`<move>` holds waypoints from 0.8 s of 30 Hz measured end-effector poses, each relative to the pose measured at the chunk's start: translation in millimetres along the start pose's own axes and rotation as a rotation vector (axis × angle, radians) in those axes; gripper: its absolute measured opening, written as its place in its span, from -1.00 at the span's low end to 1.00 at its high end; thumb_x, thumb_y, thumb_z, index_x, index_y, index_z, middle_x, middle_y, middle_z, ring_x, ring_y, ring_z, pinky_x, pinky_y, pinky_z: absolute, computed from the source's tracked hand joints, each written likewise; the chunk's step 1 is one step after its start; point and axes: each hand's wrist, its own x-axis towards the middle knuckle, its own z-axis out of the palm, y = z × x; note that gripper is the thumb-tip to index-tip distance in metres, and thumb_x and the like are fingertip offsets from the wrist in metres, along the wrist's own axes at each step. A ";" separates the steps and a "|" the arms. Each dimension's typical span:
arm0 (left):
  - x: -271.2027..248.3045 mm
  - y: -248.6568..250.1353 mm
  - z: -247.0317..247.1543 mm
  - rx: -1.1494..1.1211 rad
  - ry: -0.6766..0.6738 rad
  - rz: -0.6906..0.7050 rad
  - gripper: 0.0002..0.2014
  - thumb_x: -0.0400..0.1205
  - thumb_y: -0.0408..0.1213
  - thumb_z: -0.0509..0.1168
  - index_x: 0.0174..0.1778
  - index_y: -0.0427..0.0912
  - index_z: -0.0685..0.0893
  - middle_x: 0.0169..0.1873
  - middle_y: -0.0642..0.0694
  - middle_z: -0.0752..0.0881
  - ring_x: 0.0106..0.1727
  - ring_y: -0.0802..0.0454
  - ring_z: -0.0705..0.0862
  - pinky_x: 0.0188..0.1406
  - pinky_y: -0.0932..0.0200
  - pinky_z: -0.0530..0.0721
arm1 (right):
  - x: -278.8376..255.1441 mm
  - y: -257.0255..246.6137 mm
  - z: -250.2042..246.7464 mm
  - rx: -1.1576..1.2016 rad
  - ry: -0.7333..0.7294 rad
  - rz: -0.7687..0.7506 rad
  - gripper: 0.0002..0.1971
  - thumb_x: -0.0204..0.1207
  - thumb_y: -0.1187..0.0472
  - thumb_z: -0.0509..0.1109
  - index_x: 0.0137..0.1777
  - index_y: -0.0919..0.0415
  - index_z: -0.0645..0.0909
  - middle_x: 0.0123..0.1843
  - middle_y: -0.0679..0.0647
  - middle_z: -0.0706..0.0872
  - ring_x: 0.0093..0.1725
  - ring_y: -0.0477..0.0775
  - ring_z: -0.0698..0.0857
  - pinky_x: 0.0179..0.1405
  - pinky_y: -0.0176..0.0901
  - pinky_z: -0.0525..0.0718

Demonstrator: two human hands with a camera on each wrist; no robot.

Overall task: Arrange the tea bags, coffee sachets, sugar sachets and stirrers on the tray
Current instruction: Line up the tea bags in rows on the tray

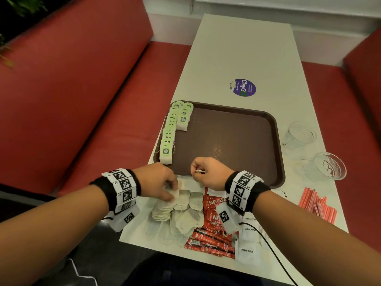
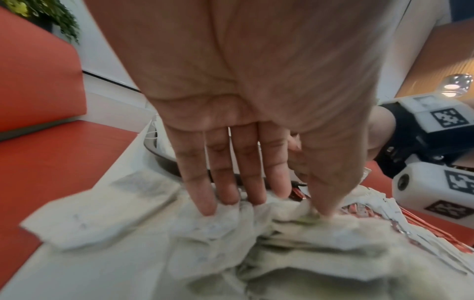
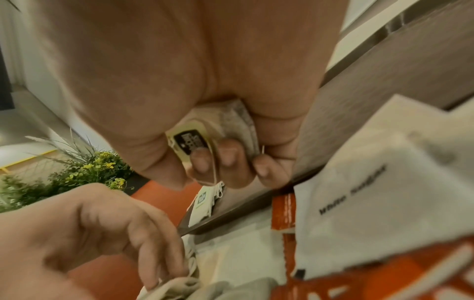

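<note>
A brown tray (image 1: 226,141) lies on the white table, with two rows of green-tagged tea bags (image 1: 169,137) along its left side. My left hand (image 1: 165,187) reaches into the loose tea bag pile (image 1: 183,209) in front of the tray and pinches a tea bag (image 1: 176,192) between thumb and fingers (image 2: 256,194). My right hand (image 1: 203,172) hovers over the tray's near edge, curled round a small bunch of tea bags (image 3: 225,121). Red coffee sachets (image 1: 212,226), white sugar sachets (image 1: 249,242) and red-and-white stirrers (image 1: 317,203) lie on the table.
Two clear glass cups (image 1: 299,135) (image 1: 325,167) stand right of the tray. A purple round sticker (image 1: 242,88) is on the table beyond it. Red bench seats (image 1: 82,89) flank the table on both sides. A black cable (image 1: 268,244) runs from my right wrist.
</note>
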 end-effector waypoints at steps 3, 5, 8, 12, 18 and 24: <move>-0.2 3.8 1.5 -0.103 0.065 0.001 -0.85 0.50 -0.06 0.45 -0.07 0.02 0.81 -0.12 0.16 0.80 -0.12 0.26 0.73 -0.03 0.22 0.71 | -6.5 -1.5 0.0 -0.010 -0.016 0.004 -0.93 0.56 0.28 0.35 -0.03 0.13 0.65 -0.25 -0.01 0.72 -0.36 -0.05 0.67 -0.31 -0.21 0.66; 0.0 5.3 2.8 -0.121 0.089 0.007 -0.89 0.52 -0.10 0.42 -0.13 0.01 0.81 -0.15 0.15 0.81 -0.14 0.25 0.74 -0.04 0.18 0.72 | -9.2 -0.8 -0.2 -0.025 -0.015 -0.002 -0.93 0.55 0.26 0.39 -0.03 0.10 0.66 -0.16 0.07 0.78 -0.25 0.07 0.76 -0.19 -0.10 0.73; 0.2 8.6 1.7 -0.122 0.118 0.019 -0.90 0.55 -0.07 0.42 -0.12 0.05 0.81 -0.14 0.17 0.79 -0.14 0.29 0.72 -0.03 0.18 0.71 | -12.4 -0.3 -2.3 -0.065 -0.029 -0.013 -0.89 0.52 0.20 0.48 0.02 0.06 0.68 -0.19 -0.05 0.72 -0.25 -0.04 0.70 -0.11 -0.07 0.74; 2.1 16.3 -13.3 -0.166 0.197 0.067 -0.93 0.59 -0.01 0.44 -0.08 0.13 0.77 -0.16 0.17 0.75 -0.14 0.27 0.69 -0.08 0.22 0.68 | -16.4 -4.7 -5.2 -0.102 -0.028 -0.080 -0.74 0.47 0.14 0.58 0.14 0.04 0.70 -0.34 -0.26 0.52 -0.39 -0.44 0.55 -0.36 -0.56 0.41; 3.0 25.3 -49.1 -0.238 0.294 0.118 -0.98 0.63 -0.11 0.44 -0.11 0.11 0.76 -0.24 0.14 0.76 -0.18 0.19 0.70 -0.09 0.15 0.69 | -8.0 -7.2 -7.6 -0.099 0.060 -0.086 -0.72 0.50 0.12 0.55 -0.38 -0.11 0.56 -0.42 -0.11 0.59 -0.44 -0.16 0.53 -0.38 -0.23 0.51; 5.9 26.3 -54.4 -0.255 0.308 0.021 -0.66 0.42 0.27 0.48 -0.12 0.10 0.77 -0.31 0.12 0.76 -0.26 0.17 0.69 -0.24 0.20 0.64 | -3.0 -10.6 -18.3 -0.036 0.166 -0.124 -0.76 0.50 0.19 0.52 -0.35 -0.06 0.61 -0.42 -0.10 0.62 -0.45 -0.21 0.52 -0.43 -0.35 0.46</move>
